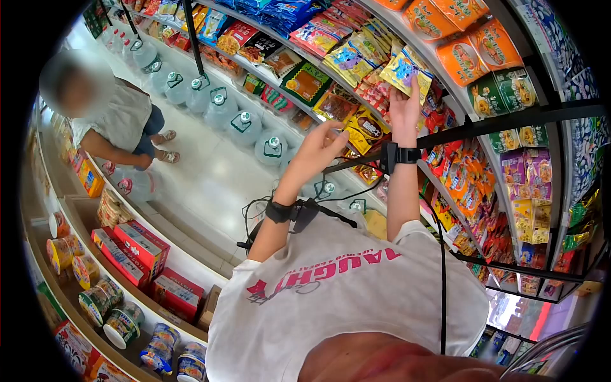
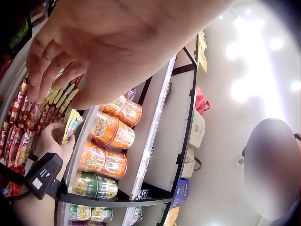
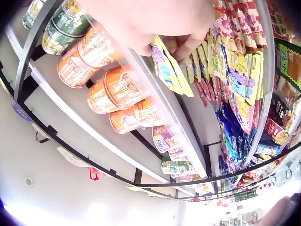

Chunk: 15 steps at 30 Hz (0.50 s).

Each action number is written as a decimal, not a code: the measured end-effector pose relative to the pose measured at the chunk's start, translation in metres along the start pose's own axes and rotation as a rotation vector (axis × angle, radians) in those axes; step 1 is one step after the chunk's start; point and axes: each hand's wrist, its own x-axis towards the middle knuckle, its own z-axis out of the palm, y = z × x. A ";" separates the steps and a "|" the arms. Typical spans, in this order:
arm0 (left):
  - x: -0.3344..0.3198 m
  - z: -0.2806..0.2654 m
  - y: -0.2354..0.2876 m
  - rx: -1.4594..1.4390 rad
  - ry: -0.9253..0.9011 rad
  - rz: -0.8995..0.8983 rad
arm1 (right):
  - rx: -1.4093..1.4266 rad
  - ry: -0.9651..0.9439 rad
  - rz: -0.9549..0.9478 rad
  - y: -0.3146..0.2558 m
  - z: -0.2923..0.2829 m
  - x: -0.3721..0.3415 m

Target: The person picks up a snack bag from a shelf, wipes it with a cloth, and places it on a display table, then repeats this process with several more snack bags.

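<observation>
While the right hand (image 1: 405, 109) held a yellow packet (image 1: 405, 71) at the shelf front, the left hand (image 1: 316, 151) hovered lower and to the left with nothing visible in its grasp. The right fingers were bent, pinching one end of the packet between thumb and fingers; the rest of it stuck out from the hand, its printed face showing blue and purple. The left fingers were loosely bent and spread a little, the thumb apart from them, near a yellow bag (image 1: 367, 130) on the shelving.

The held packet was in front of the snack rack, close to a row of yellow packs (image 1: 351, 60) standing one behind another. Red packs (image 3: 236, 26) hung or stood beside that row; which of the two could not be told. On the neighbouring shelf were orange cups (image 1: 480, 52) wrapped in pairs, with green cups (image 1: 503, 91) next to them.

Water jugs (image 1: 244, 128) with green handles lined the floor at the rack's foot. Across the aisle, red boxes (image 1: 141, 247) lay on a low shelf near noodle cups (image 1: 123, 325). A second person (image 1: 114, 118) in a white top stood in the aisle, face blurred.
</observation>
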 end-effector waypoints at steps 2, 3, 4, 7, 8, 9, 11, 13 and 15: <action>0.005 -0.005 0.001 0.044 -0.020 -0.012 | 0.040 -0.003 -0.008 0.003 0.010 0.004; 0.014 0.025 -0.009 -0.048 -0.014 -0.002 | -0.039 -0.036 -0.012 -0.025 0.001 0.020; 0.019 0.020 -0.014 -0.038 -0.014 0.015 | -0.017 -0.071 -0.014 -0.022 0.001 0.031; 0.026 0.016 -0.024 -0.032 -0.016 0.019 | 0.000 -0.114 -0.026 -0.016 0.000 0.056; 0.029 0.017 -0.026 -0.036 -0.014 0.014 | -0.008 -0.115 -0.040 -0.015 0.000 0.064; 0.030 0.017 -0.026 -0.028 -0.026 0.010 | -0.013 -0.116 -0.053 -0.013 0.002 0.069; 0.033 0.019 -0.027 -0.013 -0.053 0.002 | 0.022 -0.122 -0.049 -0.008 0.006 0.080; 0.035 0.020 -0.027 -0.033 -0.047 0.006 | 0.067 -0.118 -0.035 -0.004 0.011 0.094; 0.036 0.021 -0.029 -0.032 -0.041 0.021 | 0.106 -0.084 -0.010 0.001 0.012 0.102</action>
